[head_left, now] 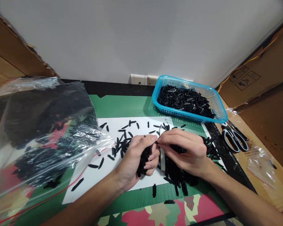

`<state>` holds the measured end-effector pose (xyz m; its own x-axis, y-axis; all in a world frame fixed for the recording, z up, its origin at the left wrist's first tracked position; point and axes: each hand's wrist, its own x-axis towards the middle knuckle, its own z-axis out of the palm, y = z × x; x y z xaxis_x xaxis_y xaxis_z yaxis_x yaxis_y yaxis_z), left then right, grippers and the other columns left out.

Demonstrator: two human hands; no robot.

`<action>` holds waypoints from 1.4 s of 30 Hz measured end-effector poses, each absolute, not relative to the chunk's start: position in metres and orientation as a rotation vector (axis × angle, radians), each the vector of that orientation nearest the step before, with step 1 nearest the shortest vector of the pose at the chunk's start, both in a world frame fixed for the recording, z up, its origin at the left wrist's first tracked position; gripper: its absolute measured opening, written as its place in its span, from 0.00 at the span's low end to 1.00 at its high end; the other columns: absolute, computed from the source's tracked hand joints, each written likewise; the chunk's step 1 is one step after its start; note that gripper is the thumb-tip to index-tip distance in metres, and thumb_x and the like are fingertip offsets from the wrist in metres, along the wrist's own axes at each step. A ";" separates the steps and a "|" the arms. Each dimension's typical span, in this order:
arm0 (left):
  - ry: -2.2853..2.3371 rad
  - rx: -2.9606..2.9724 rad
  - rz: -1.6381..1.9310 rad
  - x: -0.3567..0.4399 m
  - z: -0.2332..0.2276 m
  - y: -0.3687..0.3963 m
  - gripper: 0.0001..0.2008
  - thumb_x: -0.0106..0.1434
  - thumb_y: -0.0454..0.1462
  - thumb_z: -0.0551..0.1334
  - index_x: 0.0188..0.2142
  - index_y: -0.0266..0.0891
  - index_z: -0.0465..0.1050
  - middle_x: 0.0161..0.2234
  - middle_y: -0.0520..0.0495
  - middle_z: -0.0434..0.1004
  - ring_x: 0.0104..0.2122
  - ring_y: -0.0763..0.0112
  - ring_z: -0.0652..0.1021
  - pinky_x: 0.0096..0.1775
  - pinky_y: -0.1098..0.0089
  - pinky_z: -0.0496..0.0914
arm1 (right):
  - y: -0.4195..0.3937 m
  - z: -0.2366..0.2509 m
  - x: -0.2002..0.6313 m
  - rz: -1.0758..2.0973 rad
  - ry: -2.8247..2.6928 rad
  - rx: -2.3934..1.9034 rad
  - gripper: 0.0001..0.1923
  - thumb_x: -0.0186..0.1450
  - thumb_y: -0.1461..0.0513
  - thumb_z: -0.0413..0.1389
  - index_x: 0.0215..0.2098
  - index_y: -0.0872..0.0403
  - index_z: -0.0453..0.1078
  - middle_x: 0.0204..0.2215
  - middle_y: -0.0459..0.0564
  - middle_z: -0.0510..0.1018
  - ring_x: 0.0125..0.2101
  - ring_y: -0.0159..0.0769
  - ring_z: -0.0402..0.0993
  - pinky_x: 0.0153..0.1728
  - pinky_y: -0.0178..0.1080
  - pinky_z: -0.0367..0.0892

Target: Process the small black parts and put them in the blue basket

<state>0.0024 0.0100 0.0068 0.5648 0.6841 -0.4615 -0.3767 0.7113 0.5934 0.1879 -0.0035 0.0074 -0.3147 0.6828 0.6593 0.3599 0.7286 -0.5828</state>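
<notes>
My left hand (138, 158) is closed around a bundle of small black strips (143, 160) held over a white sheet (89, 175). My right hand (186, 149) meets it from the right, its fingertips pinching a black strip at the top of the bundle. Several loose black strips (122, 141) lie scattered on the sheet, and a thicker heap (176, 179) sits under my right hand. A pale flat strip (162, 160) lies between the hands.
A blue plastic basket (220, 108) full of black strips stands at the back right. Scissors (234, 136) lie right of it. A large clear bag (37, 131) of black pieces fills the left. A small clear bag (261, 161) rests at the right. Cardboard flanks both sides.
</notes>
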 end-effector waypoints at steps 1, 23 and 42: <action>0.739 0.464 0.649 0.002 0.007 0.010 0.21 0.64 0.46 0.69 0.23 0.37 0.66 0.18 0.57 0.60 0.14 0.82 0.59 0.14 0.81 0.55 | -0.004 0.006 0.189 0.357 -1.949 -0.791 0.09 0.69 0.73 0.60 0.45 0.58 0.77 0.38 0.55 0.85 0.37 0.36 0.83 0.37 0.38 0.79; 0.899 0.835 0.838 0.007 0.001 0.005 0.21 0.62 0.46 0.72 0.23 0.37 0.67 0.20 0.56 0.63 0.15 0.80 0.64 0.15 0.79 0.57 | -0.011 -0.003 0.186 0.113 -2.183 -0.939 0.09 0.74 0.72 0.51 0.47 0.58 0.70 0.36 0.54 0.81 0.35 0.38 0.78 0.37 0.38 0.72; 0.711 0.635 0.781 0.003 0.012 0.008 0.22 0.64 0.46 0.70 0.24 0.38 0.63 0.18 0.58 0.62 0.15 0.83 0.60 0.15 0.81 0.56 | -0.011 0.001 0.181 0.963 -1.593 -0.976 0.04 0.77 0.65 0.52 0.46 0.51 0.69 0.38 0.48 0.78 0.36 0.33 0.79 0.39 0.37 0.75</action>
